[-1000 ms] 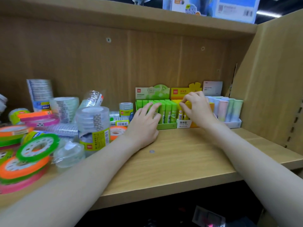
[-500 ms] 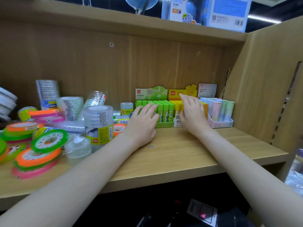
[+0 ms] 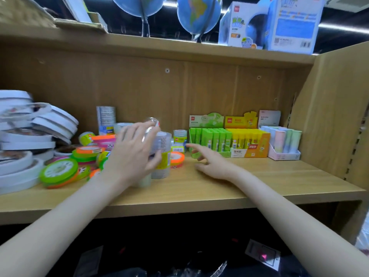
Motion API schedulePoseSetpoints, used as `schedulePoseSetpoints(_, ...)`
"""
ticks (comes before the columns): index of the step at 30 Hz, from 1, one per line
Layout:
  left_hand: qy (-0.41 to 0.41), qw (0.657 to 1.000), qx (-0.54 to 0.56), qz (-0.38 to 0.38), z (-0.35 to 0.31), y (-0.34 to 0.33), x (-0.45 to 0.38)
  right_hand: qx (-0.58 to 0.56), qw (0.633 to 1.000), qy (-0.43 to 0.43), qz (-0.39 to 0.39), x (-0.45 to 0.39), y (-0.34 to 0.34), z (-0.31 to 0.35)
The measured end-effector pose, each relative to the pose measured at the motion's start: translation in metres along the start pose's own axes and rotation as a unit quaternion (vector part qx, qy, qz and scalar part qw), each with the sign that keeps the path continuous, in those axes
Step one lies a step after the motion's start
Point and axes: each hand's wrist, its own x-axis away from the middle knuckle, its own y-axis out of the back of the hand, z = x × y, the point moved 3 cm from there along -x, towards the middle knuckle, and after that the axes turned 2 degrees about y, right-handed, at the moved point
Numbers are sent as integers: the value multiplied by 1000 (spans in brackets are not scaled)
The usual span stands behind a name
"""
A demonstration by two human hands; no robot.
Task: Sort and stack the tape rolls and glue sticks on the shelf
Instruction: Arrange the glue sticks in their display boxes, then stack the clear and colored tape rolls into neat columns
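My left hand (image 3: 133, 154) is blurred, its fingers spread in front of a wrapped stack of clear tape rolls (image 3: 164, 156) with a yellow label; I cannot tell if it touches the stack. My right hand (image 3: 211, 162) hovers low over the shelf board (image 3: 259, 182), fingers loosely extended toward an orange tape roll (image 3: 177, 157), holding nothing. To its right, against the back wall, stand a green glue stick box (image 3: 209, 139), a yellow glue stick box (image 3: 249, 142) and a tray of pastel glue sticks (image 3: 283, 144). Green and orange tape rolls (image 3: 60, 172) lie piled at the left.
Large white tape rolls (image 3: 22, 156) are heaped at the far left. A tall wrapped tape stack (image 3: 105, 118) and a small one (image 3: 180, 136) stand near the back. The shelf's side panel (image 3: 335, 108) closes the right. Globes and boxes sit on the shelf above.
Both hands have left the glue stick boxes and moved left: the left hand to the clear tape stack, the right hand down toward the orange roll. The view has shifted left and up.
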Motion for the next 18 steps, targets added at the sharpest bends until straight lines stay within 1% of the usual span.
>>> schedulePoseSetpoints(2,32,996,75,47,12,-2,10,-3,999,16,30,-13,-11,12)
schedulePoseSetpoints(4,61,985,142,81,15,-2,15,-16,999,24,38,-24,-18,19)
schedulePoseSetpoints(8,107,961,226,116,17,-4,15,-12,998,31,59,-33,-22,21)
schedulePoseSetpoints(12,109,952,256,128,22,-9,15,-7,998,36,41,-22,-11,20)
schedulePoseSetpoints(15,111,952,252,134,20,-8,15,4,999,23,33,-2,2,16)
schedulePoseSetpoints(18,110,959,227,130,18,-3,15,25,998,-10,63,17,13,14)
